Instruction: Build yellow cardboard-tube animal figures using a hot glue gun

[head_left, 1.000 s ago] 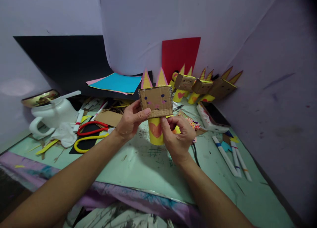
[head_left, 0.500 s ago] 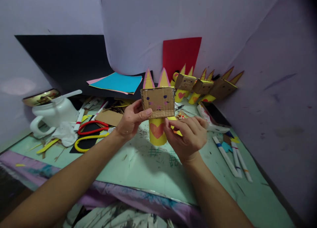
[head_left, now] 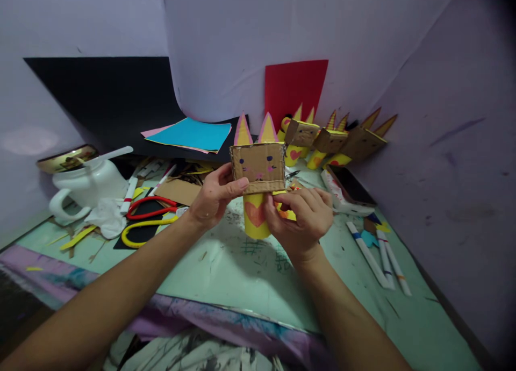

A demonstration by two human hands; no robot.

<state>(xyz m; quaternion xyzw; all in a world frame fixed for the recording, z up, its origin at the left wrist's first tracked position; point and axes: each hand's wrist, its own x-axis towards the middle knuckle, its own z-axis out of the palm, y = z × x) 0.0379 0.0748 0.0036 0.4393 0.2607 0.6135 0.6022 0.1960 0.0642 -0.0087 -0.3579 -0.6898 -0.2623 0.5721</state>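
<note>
A cardboard figure (head_left: 258,166) stands upright in front of me, with a drawn face, two pointed yellow ears edged in pink and a yellow tube body (head_left: 253,218) bearing an orange heart. My left hand (head_left: 215,196) grips the lower left corner of its head, thumb on the front. At the head's lower right edge, the thumb and forefinger of my right hand (head_left: 300,218) are pinched together against the top of the tube. Whatever lies between those fingertips is too small to make out.
Similar cardboard figures (head_left: 330,141) stand at the back right, near a phone (head_left: 352,185) and several markers (head_left: 367,255). On the left are a white pitcher (head_left: 91,183), red-handled scissors (head_left: 151,207), yellow-handled scissors (head_left: 131,235) and paper scraps. Blue paper (head_left: 191,136) lies behind.
The figure has shifted very slightly to the right and down. The fingers of my right hand have moved a little left and drawn closer together at the head's lower edge.
</note>
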